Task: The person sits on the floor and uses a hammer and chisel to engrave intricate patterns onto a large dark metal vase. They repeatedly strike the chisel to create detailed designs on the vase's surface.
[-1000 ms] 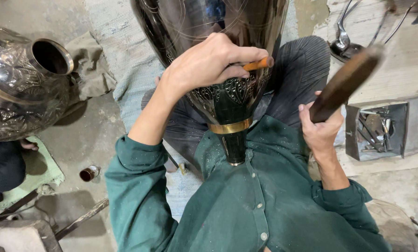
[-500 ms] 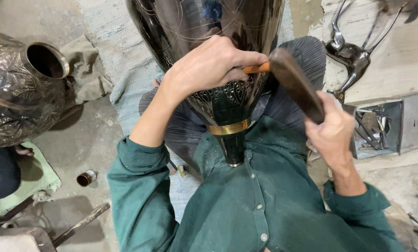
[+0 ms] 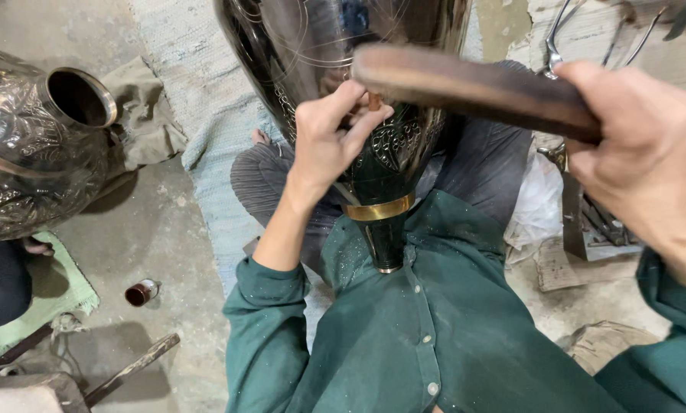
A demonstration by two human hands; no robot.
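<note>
A large dark metal vase [image 3: 335, 46] with engraved patterns and a brass band lies across my lap, its narrow end against my green shirt. My left hand [image 3: 329, 138] pinches a small chisel [image 3: 373, 100] upright against the engraved surface. Close to the camera, my right hand [image 3: 649, 160] grips a dark wooden mallet [image 3: 465, 86], whose head is above the chisel's top.
A second engraved metal vase [image 3: 29, 160] lies at the left on the concrete floor, by a person's dark-clad leg. A small brown cup [image 3: 140, 292] and a metal bar [image 3: 132, 369] lie on the floor. Metal tools [image 3: 588, 222] sit at the right.
The right hand has swung the mallet from the right side, raising it toward the camera and over the chisel. The left hand keeps the chisel on the vase.
</note>
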